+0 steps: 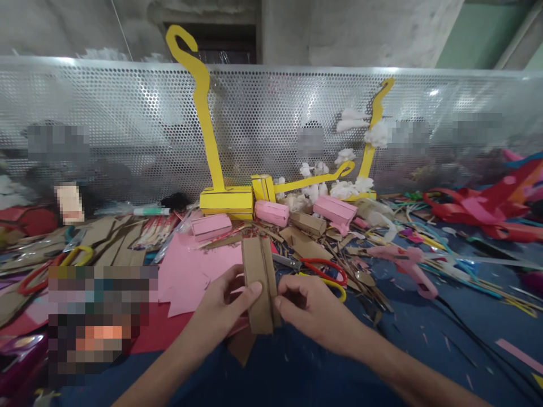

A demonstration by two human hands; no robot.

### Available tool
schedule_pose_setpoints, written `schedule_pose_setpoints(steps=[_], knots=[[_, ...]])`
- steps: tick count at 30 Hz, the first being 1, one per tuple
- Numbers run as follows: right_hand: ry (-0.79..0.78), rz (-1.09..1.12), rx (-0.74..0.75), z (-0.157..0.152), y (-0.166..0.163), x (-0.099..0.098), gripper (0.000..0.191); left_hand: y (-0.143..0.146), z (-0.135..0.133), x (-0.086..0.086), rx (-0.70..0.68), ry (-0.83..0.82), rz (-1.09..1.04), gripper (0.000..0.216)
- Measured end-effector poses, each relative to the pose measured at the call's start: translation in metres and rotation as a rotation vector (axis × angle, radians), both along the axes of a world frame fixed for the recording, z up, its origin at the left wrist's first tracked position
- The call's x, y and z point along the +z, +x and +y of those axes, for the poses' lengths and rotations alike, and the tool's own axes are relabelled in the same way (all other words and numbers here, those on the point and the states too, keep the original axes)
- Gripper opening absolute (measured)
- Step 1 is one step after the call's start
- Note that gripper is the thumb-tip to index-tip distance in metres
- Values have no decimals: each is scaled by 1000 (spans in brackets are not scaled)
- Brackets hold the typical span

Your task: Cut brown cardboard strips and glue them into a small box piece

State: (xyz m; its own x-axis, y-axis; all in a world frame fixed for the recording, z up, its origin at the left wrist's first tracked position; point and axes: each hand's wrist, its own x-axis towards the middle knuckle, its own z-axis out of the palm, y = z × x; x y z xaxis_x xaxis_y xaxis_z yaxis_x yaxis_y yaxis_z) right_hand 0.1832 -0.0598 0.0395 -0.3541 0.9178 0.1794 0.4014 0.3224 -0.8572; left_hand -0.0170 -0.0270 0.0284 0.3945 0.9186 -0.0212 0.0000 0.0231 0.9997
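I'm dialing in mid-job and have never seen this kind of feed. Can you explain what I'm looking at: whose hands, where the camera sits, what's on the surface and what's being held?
There is no machine here: a person works with two bare hands, and the one picture comes from a camera on their head, looking forward and down. The left hand and right hand both pinch a folded brown cardboard strip, held upright between them. Under it lie pink paper sheets on a blue work surface littered with scraps. Red-handled scissors and a pink glue gun lie to the right. Further back stand small pink boxes and a tall yellow hook-shaped piece before a perforated metal screen.
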Motion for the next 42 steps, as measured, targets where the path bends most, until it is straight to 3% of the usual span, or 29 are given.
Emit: schedule_pose_setpoints(steps=[3, 8, 24, 42], knots=[[1, 15, 14, 0, -1, 2, 20, 0, 1, 2, 49, 20, -29, 47], [0, 108, -22, 0, -1, 4, 24, 0, -2, 3, 20, 37, -20, 45], [124, -23, -29, -1, -4, 5, 31, 4, -9, 2, 24, 36, -7, 59], [247, 119, -129, -4, -5, 9, 14, 9, -17, 3, 20, 187, -86, 52]])
